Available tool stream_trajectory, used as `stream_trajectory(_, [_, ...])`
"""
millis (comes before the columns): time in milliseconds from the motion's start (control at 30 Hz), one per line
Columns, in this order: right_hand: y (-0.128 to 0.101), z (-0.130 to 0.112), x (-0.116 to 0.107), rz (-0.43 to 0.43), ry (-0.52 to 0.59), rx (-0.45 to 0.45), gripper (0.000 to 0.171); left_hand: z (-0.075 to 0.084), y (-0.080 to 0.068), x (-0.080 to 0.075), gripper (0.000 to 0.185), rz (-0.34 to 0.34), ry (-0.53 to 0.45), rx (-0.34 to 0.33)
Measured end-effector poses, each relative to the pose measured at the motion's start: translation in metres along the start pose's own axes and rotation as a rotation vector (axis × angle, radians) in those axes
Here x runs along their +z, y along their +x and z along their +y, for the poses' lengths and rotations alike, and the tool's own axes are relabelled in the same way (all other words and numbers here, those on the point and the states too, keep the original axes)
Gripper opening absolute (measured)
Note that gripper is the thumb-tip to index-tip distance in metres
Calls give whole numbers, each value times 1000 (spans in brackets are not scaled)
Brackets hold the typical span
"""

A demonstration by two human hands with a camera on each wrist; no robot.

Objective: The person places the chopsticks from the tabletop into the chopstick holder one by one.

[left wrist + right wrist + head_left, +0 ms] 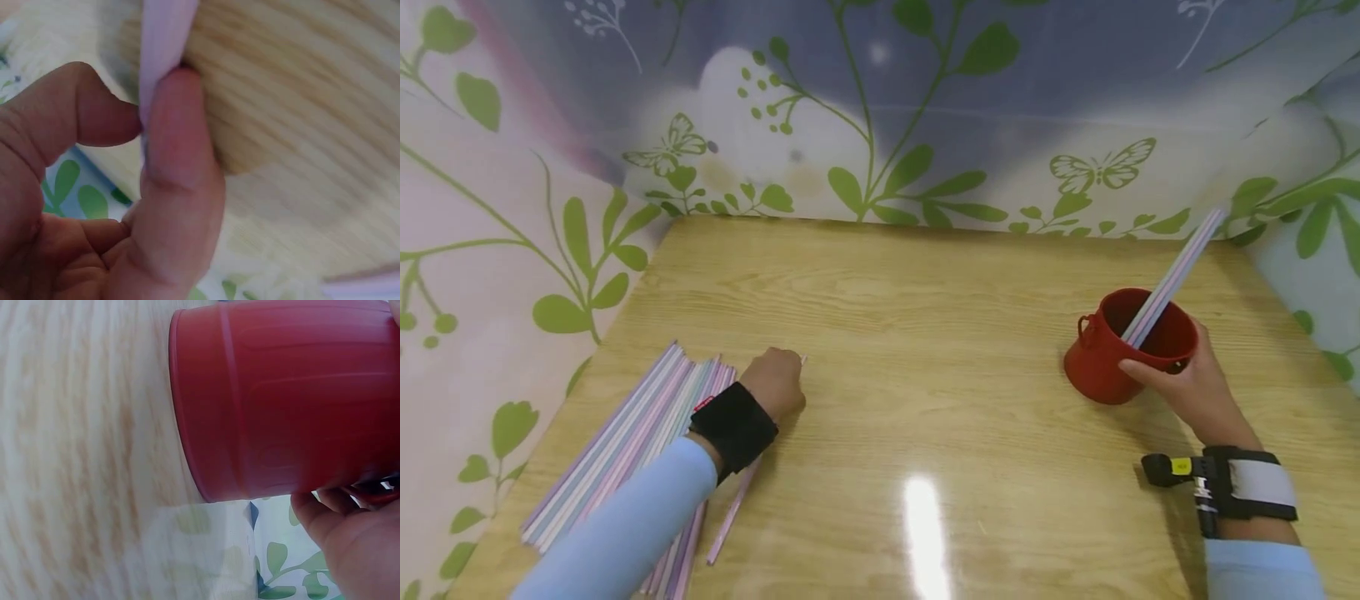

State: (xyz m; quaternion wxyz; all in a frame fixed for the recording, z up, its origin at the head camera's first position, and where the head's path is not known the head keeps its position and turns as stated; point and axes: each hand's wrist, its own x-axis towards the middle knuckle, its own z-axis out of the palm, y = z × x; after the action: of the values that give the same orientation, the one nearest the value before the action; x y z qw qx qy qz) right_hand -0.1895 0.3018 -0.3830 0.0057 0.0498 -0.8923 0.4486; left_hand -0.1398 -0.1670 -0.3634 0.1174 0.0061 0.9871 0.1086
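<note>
My left hand (775,385) pinches a slim pink straw (732,518) between thumb and finger, just right of a pile on the table. In the left wrist view the straw (164,44) runs upward from the fingertips. The pile of pastel straws (617,433), in purple, white, pink and green, lies at the left, partly hidden under my forearm. At the right, my right hand (1197,392) grips a small red bucket (1101,362), its thumb over the near rim and the fingers mostly hidden behind. Several straws (1176,279) lean to the right inside the bucket.
The wooden table (925,333) stretches between the two hands. A leaf-and-butterfly patterned cloth (880,150) rises along its back and sides. A bright reflection shows on the table near the front.
</note>
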Motion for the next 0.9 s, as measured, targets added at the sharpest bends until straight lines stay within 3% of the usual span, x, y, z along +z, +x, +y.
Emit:
stream_trajectory(133, [1,-5,1,2,12,-9,76,10,16,-21,15,-57,-215,14])
stream_trajectory(200, [5,2,2,1,14,-21,77,25,25,-47,18,-43,-378,32])
stream_trajectory(267, [8,9,3,3,19,-21,78,47,31,-85,23,12,-554,81])
stream_trajectory(400, [4,9,6,7,27,-14,78,109,21,-164,25,308,-808,309])
stream_trajectory(500, [-4,2,6,4,17,-13,77,162,8,-198,27,567,-841,550])
stream_trajectory(600, [-6,5,3,14,-3,-10,77,211,8,-203,30,709,-824,763])
stream_trajectory(733, [-5,2,1,31,-3,14,77,266,22,-183,33,771,-751,984])
stream_trajectory(800, [-4,-2,0,22,9,24,78,284,34,-163,34,783,-697,1046])
stream_trajectory(900, [-3,-5,-1,15,26,45,77,299,51,-126,31,741,-631,1046])
